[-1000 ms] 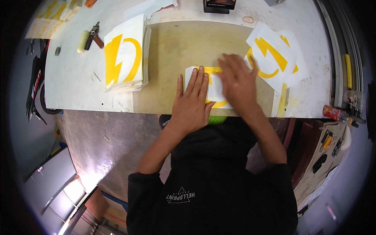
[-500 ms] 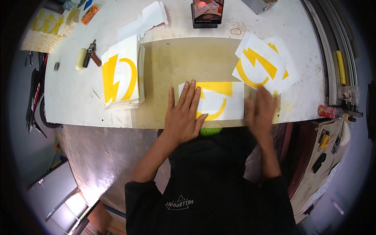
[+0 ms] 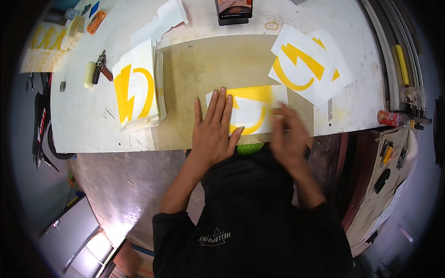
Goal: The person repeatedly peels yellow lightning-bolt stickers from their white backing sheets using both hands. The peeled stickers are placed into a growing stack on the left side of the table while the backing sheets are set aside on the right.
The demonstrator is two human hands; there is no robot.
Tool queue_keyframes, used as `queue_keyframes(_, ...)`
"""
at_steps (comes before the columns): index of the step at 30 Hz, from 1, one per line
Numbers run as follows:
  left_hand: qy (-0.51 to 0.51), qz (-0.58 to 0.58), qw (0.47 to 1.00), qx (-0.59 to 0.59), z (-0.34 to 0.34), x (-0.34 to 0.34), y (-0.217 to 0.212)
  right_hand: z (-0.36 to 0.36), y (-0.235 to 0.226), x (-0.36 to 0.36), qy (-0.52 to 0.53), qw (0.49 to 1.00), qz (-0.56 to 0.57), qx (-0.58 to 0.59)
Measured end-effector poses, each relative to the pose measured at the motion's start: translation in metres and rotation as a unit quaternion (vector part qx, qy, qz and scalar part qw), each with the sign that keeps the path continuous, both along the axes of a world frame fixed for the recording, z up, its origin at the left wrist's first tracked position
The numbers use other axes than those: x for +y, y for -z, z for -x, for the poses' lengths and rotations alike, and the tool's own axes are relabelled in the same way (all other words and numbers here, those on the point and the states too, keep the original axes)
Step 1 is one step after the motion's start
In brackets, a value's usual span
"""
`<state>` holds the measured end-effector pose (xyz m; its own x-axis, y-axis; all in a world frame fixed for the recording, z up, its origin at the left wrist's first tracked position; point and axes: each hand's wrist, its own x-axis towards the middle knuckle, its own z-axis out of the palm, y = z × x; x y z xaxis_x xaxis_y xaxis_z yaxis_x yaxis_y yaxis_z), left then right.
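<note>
A white paper sheet printed with a yellow band and curve (image 3: 244,112) lies on the brown work mat near the table's front edge. My left hand (image 3: 211,132) is open, pressed flat with fingers stretched over the sheet's left part. Over its right end is my right hand (image 3: 291,136), fingers bent and smeared by motion. A faint yellowish blur shows at those fingertips; whether I hold anything there is unclear. To the left stands a stack of white sheets (image 3: 137,88) with a yellow lightning bolt and arc. Similar loose sheets (image 3: 296,67) overlap at the right.
A snipping tool with brown-black handles (image 3: 100,67) and a pale yellow roll (image 3: 88,78) lie left of the stack. A phone on a stand (image 3: 234,11) is at the back. A bottle with a red label (image 3: 391,118) lies at the table's right edge.
My right hand has moved left, from beside the sheet to over its right end. My left hand stays flat on the sheet. The whole view has shifted slightly.
</note>
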<state>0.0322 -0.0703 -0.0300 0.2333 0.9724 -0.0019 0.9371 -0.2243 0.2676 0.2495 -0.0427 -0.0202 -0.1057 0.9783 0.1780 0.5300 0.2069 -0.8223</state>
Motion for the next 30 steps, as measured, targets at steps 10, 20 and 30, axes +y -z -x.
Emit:
queue_keyframes(10, -0.009, 0.017, 1.000, 0.008, -0.001, -0.002, -0.001, 0.007, -0.005, 0.017, 0.079, 0.993, -0.018, -0.086)
queue_keyframes(20, -0.068, -0.024, 0.997, -0.015, -0.009, -0.002, 0.000, -0.070, -0.002, -0.027, 0.154, 0.984, -0.025, -0.085)
queue_keyframes(30, -0.044, -0.077, 0.976, -0.201, -0.017, 0.033, -0.030, -0.029, -0.020, 0.043, -0.151, 0.936, -0.252, -0.192)
